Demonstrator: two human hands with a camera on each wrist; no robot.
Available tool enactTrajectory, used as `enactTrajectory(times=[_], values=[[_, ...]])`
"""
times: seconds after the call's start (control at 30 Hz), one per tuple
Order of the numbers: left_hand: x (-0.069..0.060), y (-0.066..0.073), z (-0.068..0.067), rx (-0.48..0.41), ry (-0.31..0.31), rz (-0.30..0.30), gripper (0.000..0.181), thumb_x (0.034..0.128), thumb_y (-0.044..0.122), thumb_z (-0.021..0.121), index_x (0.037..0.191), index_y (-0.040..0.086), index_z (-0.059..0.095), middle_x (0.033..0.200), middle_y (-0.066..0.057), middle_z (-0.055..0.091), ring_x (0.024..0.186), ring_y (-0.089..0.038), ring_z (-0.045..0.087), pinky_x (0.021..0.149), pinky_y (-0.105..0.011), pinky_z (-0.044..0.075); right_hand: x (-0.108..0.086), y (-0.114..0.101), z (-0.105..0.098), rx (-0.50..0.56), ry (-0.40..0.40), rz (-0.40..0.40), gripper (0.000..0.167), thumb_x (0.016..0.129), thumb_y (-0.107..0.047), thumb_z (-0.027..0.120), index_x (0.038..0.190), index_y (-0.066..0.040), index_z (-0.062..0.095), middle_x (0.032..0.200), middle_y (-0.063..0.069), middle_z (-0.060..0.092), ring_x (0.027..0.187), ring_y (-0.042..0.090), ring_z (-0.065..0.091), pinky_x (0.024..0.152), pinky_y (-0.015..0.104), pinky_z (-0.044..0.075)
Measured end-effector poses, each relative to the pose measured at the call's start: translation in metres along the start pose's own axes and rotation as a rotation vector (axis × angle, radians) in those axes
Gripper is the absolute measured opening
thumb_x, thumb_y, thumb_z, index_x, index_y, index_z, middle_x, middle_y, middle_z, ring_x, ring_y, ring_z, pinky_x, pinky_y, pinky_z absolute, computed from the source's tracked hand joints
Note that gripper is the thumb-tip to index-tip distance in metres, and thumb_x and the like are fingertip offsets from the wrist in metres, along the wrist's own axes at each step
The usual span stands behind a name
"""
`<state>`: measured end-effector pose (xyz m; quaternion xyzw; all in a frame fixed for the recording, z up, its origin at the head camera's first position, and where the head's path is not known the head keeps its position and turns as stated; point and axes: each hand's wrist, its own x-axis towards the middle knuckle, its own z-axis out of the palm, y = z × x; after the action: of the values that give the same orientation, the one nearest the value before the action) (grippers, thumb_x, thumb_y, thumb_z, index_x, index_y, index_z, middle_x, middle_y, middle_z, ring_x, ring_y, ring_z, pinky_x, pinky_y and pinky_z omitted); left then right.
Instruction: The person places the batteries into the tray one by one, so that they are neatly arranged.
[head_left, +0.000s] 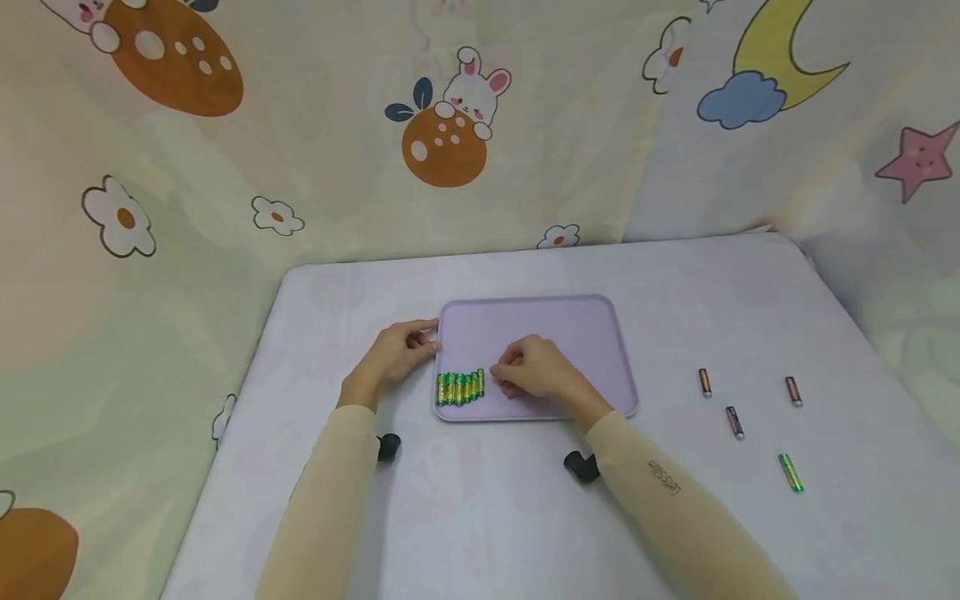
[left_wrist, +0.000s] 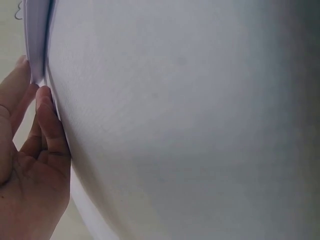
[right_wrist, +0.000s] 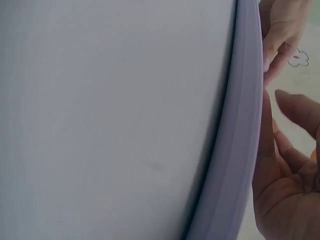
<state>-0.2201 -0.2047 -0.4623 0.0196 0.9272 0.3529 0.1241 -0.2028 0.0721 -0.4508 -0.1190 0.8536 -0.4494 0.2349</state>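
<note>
Along the left edge of the lilac tray, my left hand touches the rim with extended index finger and thumb. The left wrist view shows that hand against the tray's side. Several green-and-gold batteries lie side by side in the tray's lower left corner. Just right of this row, my right hand is over the tray, fingers bent and no battery visible in them. In the right wrist view its thumb and index finger stand apart, beyond the tray rim.
On the white table, right of the tray, lie separate batteries: a dark one, another dark one, a brownish one and a green one. A patterned cloth hangs behind the table.
</note>
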Motion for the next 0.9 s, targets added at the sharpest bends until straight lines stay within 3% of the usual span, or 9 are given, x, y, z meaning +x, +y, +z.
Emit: enactTrajectory(times=[0.17,0.27,0.67,0.9], values=[[0.003,0.0,0.002,-0.002,-0.002,0.01,0.054,0.1002,0.034,0.069,0.151,0.024,0.054,0.11,-0.004,0.063,0.099,-0.02,0.055,0.086,-0.034,0.044,-0.01,0.015,-0.022,-0.017,-0.053,-0.098,0.022,0.098,-0.028,0.071,0.105,-0.007,0.073,0.09,0.003,0.074,0.079,0.016,0.072,0.076,0.031,0.057],[0.003,0.001,0.002,0.004,0.004,0.003,0.054,0.1,0.035,0.069,0.151,0.025,0.055,0.11,-0.004,0.063,0.099,-0.02,0.055,0.086,-0.034,0.044,-0.017,0.022,-0.038,-0.012,-0.041,-0.148,0.021,0.098,-0.026,0.07,0.107,-0.007,0.072,0.094,0.007,0.073,0.083,0.02,0.072,0.076,0.033,0.057],[0.0,-0.001,0.001,0.03,0.006,-0.008,0.055,0.1004,0.036,0.068,0.152,0.025,0.053,0.111,-0.004,0.063,0.1,-0.021,0.054,0.087,-0.035,0.044,-0.045,0.057,-0.1,0.016,0.122,-0.193,0.022,0.1,-0.023,0.07,0.11,-0.003,0.069,0.099,0.016,0.071,0.086,0.031,0.07,0.077,0.037,0.059],[0.0,0.0,-0.001,0.031,0.0,0.01,0.054,0.1004,0.035,0.068,0.151,0.024,0.054,0.111,-0.005,0.063,0.101,-0.022,0.054,0.088,-0.036,0.044,-0.066,0.075,-0.137,-0.09,0.22,-0.177,0.025,0.101,-0.025,0.067,0.114,-0.004,0.067,0.1,0.017,0.069,0.081,0.029,0.066,0.069,0.028,0.055]])
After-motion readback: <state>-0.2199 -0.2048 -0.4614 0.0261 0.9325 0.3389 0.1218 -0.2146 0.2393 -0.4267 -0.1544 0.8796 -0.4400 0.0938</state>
